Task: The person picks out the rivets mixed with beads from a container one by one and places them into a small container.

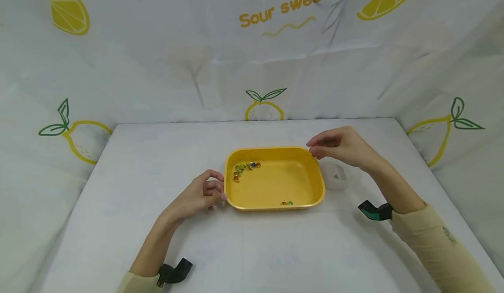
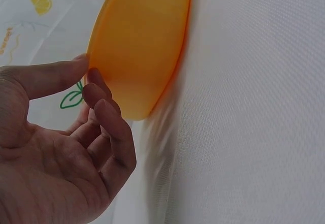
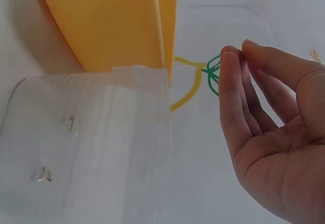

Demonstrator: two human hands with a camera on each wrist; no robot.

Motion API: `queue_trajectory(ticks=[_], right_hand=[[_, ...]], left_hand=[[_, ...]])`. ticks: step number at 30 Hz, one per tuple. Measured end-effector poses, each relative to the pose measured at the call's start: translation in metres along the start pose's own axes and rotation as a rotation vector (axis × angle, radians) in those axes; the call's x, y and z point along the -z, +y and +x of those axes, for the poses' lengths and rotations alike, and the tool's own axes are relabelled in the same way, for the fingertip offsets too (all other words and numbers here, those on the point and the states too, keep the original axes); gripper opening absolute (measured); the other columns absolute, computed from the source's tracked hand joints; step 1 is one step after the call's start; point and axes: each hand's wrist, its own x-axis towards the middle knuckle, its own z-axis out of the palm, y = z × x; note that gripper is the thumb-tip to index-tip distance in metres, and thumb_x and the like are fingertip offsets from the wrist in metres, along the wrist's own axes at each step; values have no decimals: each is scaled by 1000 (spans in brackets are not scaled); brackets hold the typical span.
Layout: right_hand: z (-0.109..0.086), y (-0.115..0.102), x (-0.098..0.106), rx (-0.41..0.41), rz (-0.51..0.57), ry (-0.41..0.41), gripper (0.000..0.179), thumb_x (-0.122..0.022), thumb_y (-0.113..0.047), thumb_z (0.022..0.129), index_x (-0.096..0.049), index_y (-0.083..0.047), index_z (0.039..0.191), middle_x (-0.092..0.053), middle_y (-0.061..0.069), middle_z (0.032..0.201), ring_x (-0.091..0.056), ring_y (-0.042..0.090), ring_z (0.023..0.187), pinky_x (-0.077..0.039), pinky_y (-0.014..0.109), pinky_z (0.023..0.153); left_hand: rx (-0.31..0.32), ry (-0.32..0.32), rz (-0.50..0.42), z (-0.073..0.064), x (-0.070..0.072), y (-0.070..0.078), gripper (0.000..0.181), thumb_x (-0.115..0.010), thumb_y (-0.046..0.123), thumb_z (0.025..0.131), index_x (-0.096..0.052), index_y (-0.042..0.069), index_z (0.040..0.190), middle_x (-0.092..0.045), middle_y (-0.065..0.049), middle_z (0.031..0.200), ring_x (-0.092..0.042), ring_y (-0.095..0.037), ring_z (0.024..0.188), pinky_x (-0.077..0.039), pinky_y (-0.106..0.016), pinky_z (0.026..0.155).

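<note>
A yellow tray [image 1: 271,188] holds several small glass marbles [image 1: 240,169], grouped in its far left corner. Two more marbles [image 1: 289,203] lie by its near wall. My left hand [image 1: 204,193] pinches the tray's left rim between thumb and fingers. Over the far right corner, my right hand [image 1: 340,146] has its thumb and fingertips together. A small amber glint under those fingertips looks like a marble, mostly hidden by the fingers. Right of the tray stands a clear plastic box [image 3: 117,148] with a few small glinting things [image 3: 43,174] in it.
A white cloth covers the table [image 1: 177,148]. Behind it hangs a white curtain [image 1: 157,74] printed with lemons and lettering. Dark straps [image 1: 376,211] sit on both wrists. The clear box stands close against the tray's right wall.
</note>
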Motion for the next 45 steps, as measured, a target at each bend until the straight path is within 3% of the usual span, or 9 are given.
queue_trajectory(ticks=[9,16,23,28,33,37,45], right_hand=[[18,-19,-12,1,-6,-56,21,-81,-19,99,-81,-7,116,-83,15,107,-81,29,92,-65,27,84],[38,-34,-27,-8,65,-120,21,-80,-15,99,-80,-4,117,-82,16,107,-80,27,92,-66,29,87],[54,-49,-42,27,83,-206,20,-80,-14,98,-80,-5,117,-80,22,113,-80,35,97,-66,30,88],[61,-62,-49,45,78,-243,19,-79,-14,99,-81,-6,116,-81,20,111,-80,33,96,-66,32,87],[71,-69,-58,73,85,-285,20,-79,-13,99,-80,-5,117,-80,23,110,-80,29,94,-66,33,88],[79,-73,-65,67,85,-319,24,-79,-14,99,-79,-2,120,-80,25,113,-79,38,100,-67,34,89],[94,-77,-77,77,53,-361,26,-78,-14,100,-78,1,122,-82,18,106,-79,41,103,-67,35,88]], left_hand=[[-1,0,1,1,0,-1,42,-64,4,98,-46,2,136,-70,-10,99,-64,-23,86,-53,-29,68],[-7,2,5,2,0,-1,42,-64,3,98,-46,2,136,-71,-13,100,-63,-23,86,-53,-29,68],[-15,-11,-10,0,-1,-2,42,-62,3,98,-45,2,137,-70,-14,101,-63,-23,87,-54,-29,70],[-14,-9,-2,-1,0,0,43,-62,3,98,-45,2,137,-70,-13,101,-64,-23,87,-54,-30,70],[-8,-8,3,-2,0,1,43,-63,3,98,-45,1,137,-69,-9,98,-63,-23,87,-53,-29,69],[-7,-12,4,-1,1,1,44,-63,3,98,-45,1,137,-70,-8,98,-63,-22,86,-53,-29,69],[-3,-18,3,0,1,1,45,-64,4,97,-45,1,137,-70,-8,99,-63,-21,86,-53,-29,69]])
